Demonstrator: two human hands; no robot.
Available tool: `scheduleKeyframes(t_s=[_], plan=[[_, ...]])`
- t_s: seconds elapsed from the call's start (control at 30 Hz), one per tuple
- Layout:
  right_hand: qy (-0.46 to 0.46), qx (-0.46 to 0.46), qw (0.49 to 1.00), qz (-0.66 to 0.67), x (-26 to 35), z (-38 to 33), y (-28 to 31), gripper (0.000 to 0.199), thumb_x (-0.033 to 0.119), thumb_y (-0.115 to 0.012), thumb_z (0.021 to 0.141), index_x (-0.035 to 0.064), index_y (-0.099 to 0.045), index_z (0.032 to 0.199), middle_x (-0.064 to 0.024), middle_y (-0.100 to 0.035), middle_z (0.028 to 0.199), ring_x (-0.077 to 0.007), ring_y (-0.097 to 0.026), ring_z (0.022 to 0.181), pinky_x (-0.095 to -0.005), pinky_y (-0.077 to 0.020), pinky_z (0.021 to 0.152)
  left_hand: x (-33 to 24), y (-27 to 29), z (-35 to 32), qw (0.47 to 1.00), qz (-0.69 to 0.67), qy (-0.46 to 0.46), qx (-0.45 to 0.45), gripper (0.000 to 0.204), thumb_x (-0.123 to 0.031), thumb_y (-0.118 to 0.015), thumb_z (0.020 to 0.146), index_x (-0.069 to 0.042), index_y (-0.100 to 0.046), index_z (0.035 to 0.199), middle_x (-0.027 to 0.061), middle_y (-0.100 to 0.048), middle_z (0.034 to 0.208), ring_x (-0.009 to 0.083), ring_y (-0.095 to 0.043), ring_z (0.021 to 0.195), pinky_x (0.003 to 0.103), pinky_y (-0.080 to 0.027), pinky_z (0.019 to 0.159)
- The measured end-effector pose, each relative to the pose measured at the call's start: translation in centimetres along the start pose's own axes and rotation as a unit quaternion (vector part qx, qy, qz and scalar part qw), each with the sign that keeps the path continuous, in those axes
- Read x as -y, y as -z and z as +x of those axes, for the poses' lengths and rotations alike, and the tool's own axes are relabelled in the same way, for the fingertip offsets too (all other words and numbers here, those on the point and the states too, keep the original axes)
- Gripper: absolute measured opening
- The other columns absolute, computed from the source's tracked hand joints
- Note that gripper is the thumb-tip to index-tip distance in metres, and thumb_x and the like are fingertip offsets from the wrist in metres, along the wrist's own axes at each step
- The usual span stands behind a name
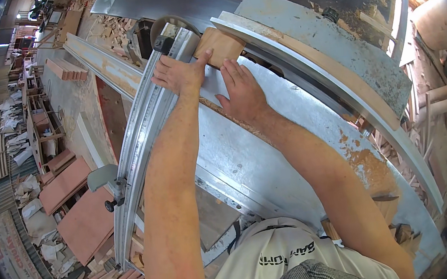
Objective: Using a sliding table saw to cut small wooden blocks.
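Note:
A wooden block point(219, 47) lies on the metal table of a sliding table saw, between the crosscut fence and the long rip fence. My left hand point(177, 73) curls its fingers over the aluminium crosscut fence point(145, 115), and its thumb rests against the block. My right hand point(244, 89) lies with fingers stretched out and thumb apart, its fingertips at the block's near edge. Just beyond the left hand, a dark round guard point(182, 24) stands by the fence end. The saw blade cannot be made out.
The curved-looking rip fence point(328, 85) runs along the right of the metal table point(247, 153). A grey-green flip stop point(103, 178) sits on the crosscut fence. Reddish boards point(85, 218) and scraps lie on the floor at left. Sawdust point(369, 169) covers part of the table at right.

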State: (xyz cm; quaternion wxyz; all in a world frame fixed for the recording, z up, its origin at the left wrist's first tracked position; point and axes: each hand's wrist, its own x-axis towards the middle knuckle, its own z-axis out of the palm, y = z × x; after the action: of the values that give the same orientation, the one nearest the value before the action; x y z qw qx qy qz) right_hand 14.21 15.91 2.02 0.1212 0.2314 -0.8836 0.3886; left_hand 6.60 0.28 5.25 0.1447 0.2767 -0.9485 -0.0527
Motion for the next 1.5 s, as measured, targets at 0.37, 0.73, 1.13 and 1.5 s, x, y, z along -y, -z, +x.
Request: scheduleKeyframes(t_s=[0.37,0.73,1.13,1.5], plan=[[-0.023,0.037,0.999,-0.023,-0.1,-0.2,0.3,0.076,0.028,-0.075,0.088,-0.0098,-0.043,0.145,-0.0268,-0.040,0.156,-0.0362,-0.037,0.148,-0.0474,-0.0282,0.123,2.4,0.3,-0.1,0.992,-0.019,-0.120,0.013,0.140,-0.081,-0.085,0.052,0.010,-0.031,0.144,0.0299,-0.041,0.143,0.0432,-0.029,0.142,0.061,-0.010,0.120],[-0.017,0.006,1.000,-0.012,-0.1,-0.6,0.4,0.076,0.021,-0.081,0.080,-0.0077,-0.046,0.141,-0.0256,-0.045,0.151,-0.0380,-0.042,0.144,-0.0492,-0.0321,0.120,2.6,0.0,-0.9,0.990,-0.016,-0.138,-0.015,0.150,-0.083,-0.084,0.047,0.009,-0.026,0.150,0.0295,-0.041,0.144,0.0434,-0.031,0.141,0.062,-0.010,0.120],[-0.025,0.045,0.998,-0.030,0.0,-0.2,0.1,0.076,0.026,-0.076,0.086,-0.0097,-0.043,0.144,-0.0279,-0.041,0.153,-0.0386,-0.039,0.146,-0.0489,-0.0295,0.122,2.5,-0.1,-0.6,0.992,-0.026,-0.122,0.007,0.151,-0.083,-0.084,0.050,0.011,-0.023,0.150,0.0300,-0.039,0.145,0.0442,-0.026,0.143,0.063,-0.005,0.120],[-0.028,0.069,0.997,-0.025,0.0,-0.3,-0.2,0.077,0.027,-0.074,0.088,-0.0150,-0.042,0.144,-0.0339,-0.037,0.155,-0.0447,-0.036,0.147,-0.0501,-0.0277,0.123,0.3,-0.4,-0.7,0.999,-0.034,-0.036,0.019,0.137,-0.077,-0.086,0.053,0.012,-0.031,0.141,0.0301,-0.040,0.144,0.0443,-0.025,0.142,0.062,-0.004,0.121]])
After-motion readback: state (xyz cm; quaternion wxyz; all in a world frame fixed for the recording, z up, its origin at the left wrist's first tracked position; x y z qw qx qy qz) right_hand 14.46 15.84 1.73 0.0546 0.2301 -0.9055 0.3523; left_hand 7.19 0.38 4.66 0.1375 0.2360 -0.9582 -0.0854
